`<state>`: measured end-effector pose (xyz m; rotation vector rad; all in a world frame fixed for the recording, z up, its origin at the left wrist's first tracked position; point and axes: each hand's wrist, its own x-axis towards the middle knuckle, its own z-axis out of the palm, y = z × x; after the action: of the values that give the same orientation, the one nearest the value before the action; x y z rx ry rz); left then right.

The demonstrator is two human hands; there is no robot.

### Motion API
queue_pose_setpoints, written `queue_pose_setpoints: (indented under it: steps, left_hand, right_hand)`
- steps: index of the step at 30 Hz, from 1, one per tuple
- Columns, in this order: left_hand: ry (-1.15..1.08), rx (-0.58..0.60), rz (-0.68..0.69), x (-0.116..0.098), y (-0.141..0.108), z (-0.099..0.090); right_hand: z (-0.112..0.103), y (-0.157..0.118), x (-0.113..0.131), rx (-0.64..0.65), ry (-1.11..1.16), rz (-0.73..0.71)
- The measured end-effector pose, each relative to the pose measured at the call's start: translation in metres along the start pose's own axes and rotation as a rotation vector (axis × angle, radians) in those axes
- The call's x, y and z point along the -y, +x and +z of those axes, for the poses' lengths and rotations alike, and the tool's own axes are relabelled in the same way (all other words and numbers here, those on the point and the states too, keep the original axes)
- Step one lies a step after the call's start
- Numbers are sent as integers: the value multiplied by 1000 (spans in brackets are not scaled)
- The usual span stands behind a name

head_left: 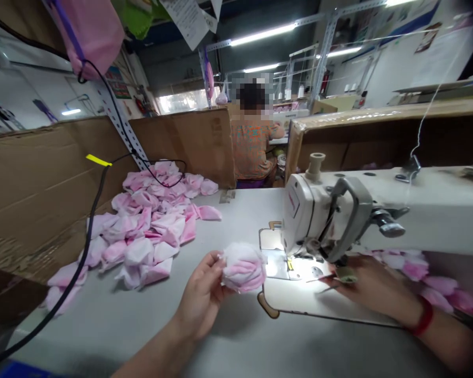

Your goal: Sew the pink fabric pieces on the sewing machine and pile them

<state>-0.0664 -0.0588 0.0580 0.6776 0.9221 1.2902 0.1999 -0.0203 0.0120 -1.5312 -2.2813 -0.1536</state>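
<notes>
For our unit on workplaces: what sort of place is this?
Probably a garment workshop: an industrial sewing machine, a heap of pink-and-white fabric pieces beside it, and a co-worker at another station.

co-worker's head (pixel 252 97) blurred, pink fabric pile (pixel 437 286) cut off at right

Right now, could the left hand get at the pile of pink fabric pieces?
Probably yes: the left hand sits near the pile of pink fabric pieces, with only table top between, though it holds a pink-and-white fabric puff.

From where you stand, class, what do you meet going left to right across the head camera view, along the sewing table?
pile of pink fabric pieces, left hand, pink-and-white fabric bundle, right hand, red wristband
</notes>
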Motion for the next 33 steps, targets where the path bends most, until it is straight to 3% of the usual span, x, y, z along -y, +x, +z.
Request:
queue_pose_setpoints:
  steps: [2, 4, 6, 9, 11, 14, 16, 23, 28, 31, 33]
  left_hand:
    - [-7, 49, 3, 1, -3, 5]
    - [-33, 85, -6, 6, -10, 10]
    - [-66, 94, -19, 13, -20, 13]
    - [-126, 64, -14, 23, -39, 17]
    - [-159, 47, -25, 27, -52, 20]
    - [-192, 55, -97, 31, -71, 27]
    - [-215, 78, -138, 34, -80, 30]
    - [-298, 208, -157, 43, -96, 29]
    - [-232, 122, -103, 42, -92, 23]
    - [109, 48, 89, 43, -62, 14]
    - [595, 4, 357, 40, -28, 9]
  right_hand:
    - [-12, -3, 18, 198, 169, -198]
    - [-27, -5, 43, 257, 496, -185]
    - [-39, -4, 68, 291, 857, -22]
    - [-47, -5, 96, 153, 1239, 133]
    - [-46, -12, 107, 129, 1547, 238]
    - [-43, -33, 118, 265, 2027, 371]
    - [-45, -47, 125, 303, 2200, 393]
    - [-66, -65, 137, 247, 2185, 385]
    - [-53, -73, 125, 77, 2156, 505]
    - [-36, -81, 116, 122, 2129, 637]
    - [-25, -83, 113, 203, 2032, 688]
